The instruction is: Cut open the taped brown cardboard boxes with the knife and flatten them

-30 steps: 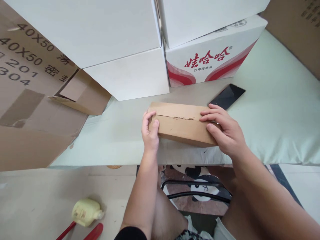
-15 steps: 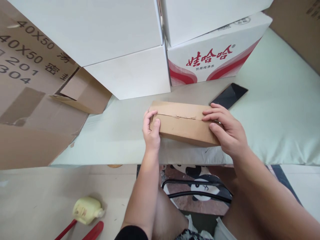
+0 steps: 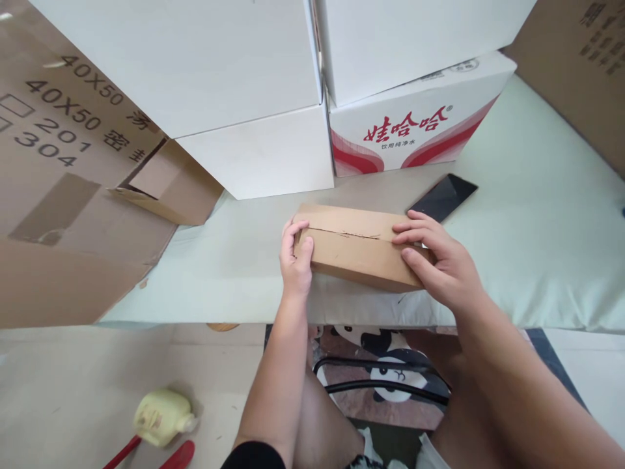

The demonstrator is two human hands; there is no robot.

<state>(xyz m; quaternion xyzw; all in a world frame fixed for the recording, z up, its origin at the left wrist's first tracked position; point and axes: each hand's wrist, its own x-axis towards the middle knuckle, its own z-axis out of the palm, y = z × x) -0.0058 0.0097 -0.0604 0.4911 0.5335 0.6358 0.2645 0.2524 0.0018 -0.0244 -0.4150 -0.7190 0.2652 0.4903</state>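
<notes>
A small brown cardboard box [image 3: 351, 251] lies on the pale green cloth near the front edge, with a ragged slit running along the seam of its top. My left hand [image 3: 296, 257] grips the box's left end, thumb on the near flap and fingers over the far corner. Around the right end is my right hand [image 3: 434, 260], its thumb on the near flap and its fingertips on the far one. Just beyond that hand, a dark phone [image 3: 444, 197] rests on the cloth. What the box holds is hidden.
White cartons [image 3: 254, 153] stand stacked at the back, beside a red-and-white carton [image 3: 415, 130]. Large brown cartons stand at the left [image 3: 73, 215] and far right [image 3: 581, 78]. On the floor at lower left is a yellow bottle [image 3: 161, 417] near red handles [image 3: 179, 454].
The camera view has shifted slightly, so the cartons sit a little lower in it. My right hand has slid slightly left along the box; both hands keep their hold.
</notes>
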